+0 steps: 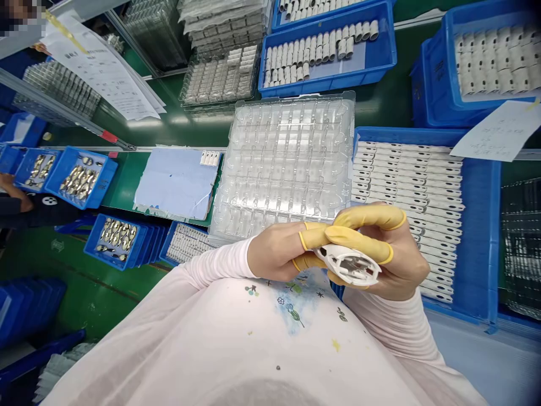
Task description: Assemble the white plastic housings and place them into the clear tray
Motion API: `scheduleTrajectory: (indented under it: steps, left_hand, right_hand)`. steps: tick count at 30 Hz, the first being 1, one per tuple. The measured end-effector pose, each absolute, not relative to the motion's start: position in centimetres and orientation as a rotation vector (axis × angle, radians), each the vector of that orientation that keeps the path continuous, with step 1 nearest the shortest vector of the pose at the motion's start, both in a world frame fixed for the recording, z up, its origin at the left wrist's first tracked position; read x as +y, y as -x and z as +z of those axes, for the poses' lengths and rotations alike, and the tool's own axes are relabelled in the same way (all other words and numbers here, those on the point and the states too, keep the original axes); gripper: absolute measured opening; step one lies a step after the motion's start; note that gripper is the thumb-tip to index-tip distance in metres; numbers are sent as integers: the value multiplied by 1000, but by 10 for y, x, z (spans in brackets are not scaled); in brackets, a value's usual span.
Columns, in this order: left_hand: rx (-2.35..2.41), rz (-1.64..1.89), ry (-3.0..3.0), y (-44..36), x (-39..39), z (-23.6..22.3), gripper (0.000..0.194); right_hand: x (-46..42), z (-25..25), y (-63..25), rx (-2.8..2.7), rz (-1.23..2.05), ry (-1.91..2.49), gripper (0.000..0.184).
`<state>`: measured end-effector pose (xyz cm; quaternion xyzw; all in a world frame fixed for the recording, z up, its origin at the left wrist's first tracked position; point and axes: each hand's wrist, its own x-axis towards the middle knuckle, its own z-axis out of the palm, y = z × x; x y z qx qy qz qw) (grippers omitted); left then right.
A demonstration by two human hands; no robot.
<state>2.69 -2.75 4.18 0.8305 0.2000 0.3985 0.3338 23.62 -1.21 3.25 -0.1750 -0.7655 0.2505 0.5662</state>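
Note:
Close to my body, a white plastic housing [354, 267] is held between both hands, its hollow open end tilted towards me. My left hand [281, 251] pinches its left end with fingers in yellow finger cots. From the right, my right hand [391, 248] wraps over the top and side of the same part, also wearing yellow finger cots. The fingers hide much of the housing. Just beyond my hands lies a clear plastic blister tray [287, 163]. To the right, a blue bin [479, 237] holds rows of similar white parts [406, 180].
Further back stands a blue bin of white cylinders [327, 76] beside stacked filled trays [220, 79]. A blue sheet [175, 180] bears several small white parts. Bins of shiny metallic parts [80, 177] sit left, near another person's arm [14, 194]. Papers [99, 65] hang at upper left.

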Motion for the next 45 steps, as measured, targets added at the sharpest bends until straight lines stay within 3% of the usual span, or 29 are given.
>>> scheduleTrajectory:
  steps: [16,24,31,34,38,45]
  left_hand:
    - [487,1116,-2163,-24,-30,19,50]
    - [550,1034,-2177,-25,-31,19,42]
    - [838,1182,-2004,-29,-26,33,32]
    - [869,1169,-1760,-28,-23,41,38]
    - [635,866,-1113,-30,-20,43,58]
    - [457,703,-695,-35,-17,48,57]
  right_hand:
    - [-20,23,-241,-1775,543,438,71]
    - [-20,22,-242,-1787,503,469,70]
    - [-21,18,-234,-1548,404,652,47]
    - [-23,19,-228,-1341,559,739,32]
    - [-29,27,-219,-1110,922,789,13]
    - [-30,38,-210,-788,1170,951,34]
